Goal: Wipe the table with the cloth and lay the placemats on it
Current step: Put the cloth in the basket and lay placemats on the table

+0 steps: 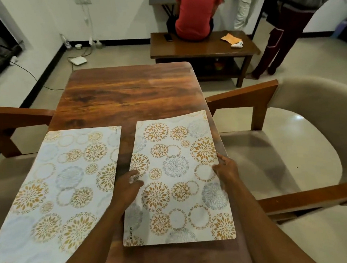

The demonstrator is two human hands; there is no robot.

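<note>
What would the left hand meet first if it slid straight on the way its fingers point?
The left hand already rests on the right placemat, fingers pointing up-right across it. Going on, it likely meets only more placemat, then bare table.

Two white placemats [175, 179] [55, 194] patterned with gold and grey floral circles lie on a dark reddish-brown wood-grain table [124, 93]; beside the table, beige-cushioned chairs [294, 142].

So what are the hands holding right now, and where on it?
The right placemat, by its long side edges: left hand on the left edge, right hand on the right edge.
</note>
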